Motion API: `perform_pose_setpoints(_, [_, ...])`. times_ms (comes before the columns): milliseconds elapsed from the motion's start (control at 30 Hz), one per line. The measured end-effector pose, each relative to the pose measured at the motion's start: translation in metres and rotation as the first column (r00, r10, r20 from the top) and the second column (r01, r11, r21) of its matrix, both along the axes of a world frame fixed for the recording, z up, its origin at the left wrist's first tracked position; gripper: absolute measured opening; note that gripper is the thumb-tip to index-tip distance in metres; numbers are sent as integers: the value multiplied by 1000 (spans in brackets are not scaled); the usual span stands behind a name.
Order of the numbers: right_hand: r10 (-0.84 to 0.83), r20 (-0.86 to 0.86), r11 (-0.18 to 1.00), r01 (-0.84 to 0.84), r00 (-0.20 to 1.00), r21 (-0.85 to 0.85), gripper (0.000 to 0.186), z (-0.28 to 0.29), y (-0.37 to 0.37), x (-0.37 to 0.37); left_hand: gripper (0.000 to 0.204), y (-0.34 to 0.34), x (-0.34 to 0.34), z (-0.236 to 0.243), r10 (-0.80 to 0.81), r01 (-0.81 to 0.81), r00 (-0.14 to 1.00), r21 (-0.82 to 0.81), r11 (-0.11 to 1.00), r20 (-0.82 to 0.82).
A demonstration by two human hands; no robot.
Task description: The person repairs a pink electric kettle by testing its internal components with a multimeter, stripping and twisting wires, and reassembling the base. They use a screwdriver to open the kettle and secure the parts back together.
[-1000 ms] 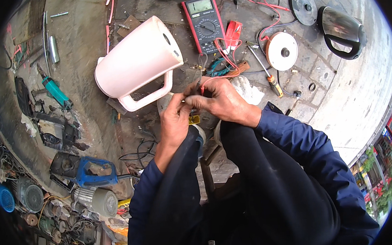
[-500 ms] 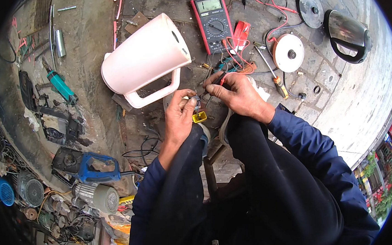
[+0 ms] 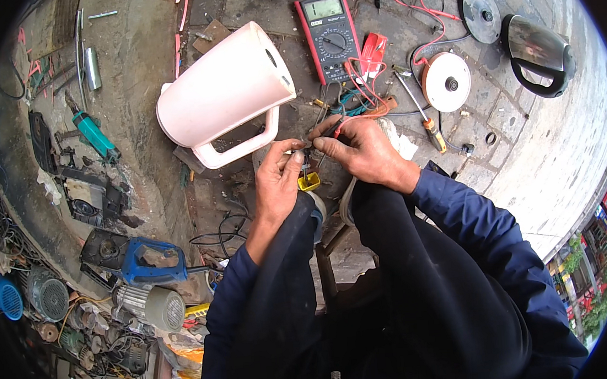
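Observation:
Between my knees, my left hand [image 3: 277, 186] pinches a small component with thin leads, and a yellow boxy part [image 3: 308, 182] hangs below it. My right hand [image 3: 366, 154] grips red and black test probes, their tips close to the component at my left fingertips; whether they touch is hard to tell. A red-edged multimeter [image 3: 329, 41] with a lit display and tangled red leads lies ahead. The pink kettle body [image 3: 217, 89] lies on its side just beyond my left hand, its handle toward me.
A white round base [image 3: 438, 83], grey disc [image 3: 478, 8], steel kettle [image 3: 535, 54] and screwdriver [image 3: 433, 133] lie right. Left are a teal power tool [image 3: 92, 135], a blue tool [image 3: 149, 262] and piled motors [image 3: 145, 309]. Black cables [image 3: 225, 231] lie near my left hand.
A second ago my hands were bunched together; they separated, showing the yellow part. Since half a second ago, my right hand with the probes has moved left toward my left fingertips.

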State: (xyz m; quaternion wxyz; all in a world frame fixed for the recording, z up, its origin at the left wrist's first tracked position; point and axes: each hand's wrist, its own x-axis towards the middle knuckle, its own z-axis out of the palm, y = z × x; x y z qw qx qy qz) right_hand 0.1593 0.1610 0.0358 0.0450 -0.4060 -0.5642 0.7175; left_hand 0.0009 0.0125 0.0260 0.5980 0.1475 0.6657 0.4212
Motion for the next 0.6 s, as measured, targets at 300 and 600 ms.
perform_pose_setpoints(300, [99,38,995,-98,994,-35,21,2,3,0,21,2,-1,3,-23,23,999,-5,1000,-36])
perform_pose_setpoints(600, [143,-16,982,-140,990,126,17,2,2,-5,22,3,2,5,80,-81,990,3,997,115])
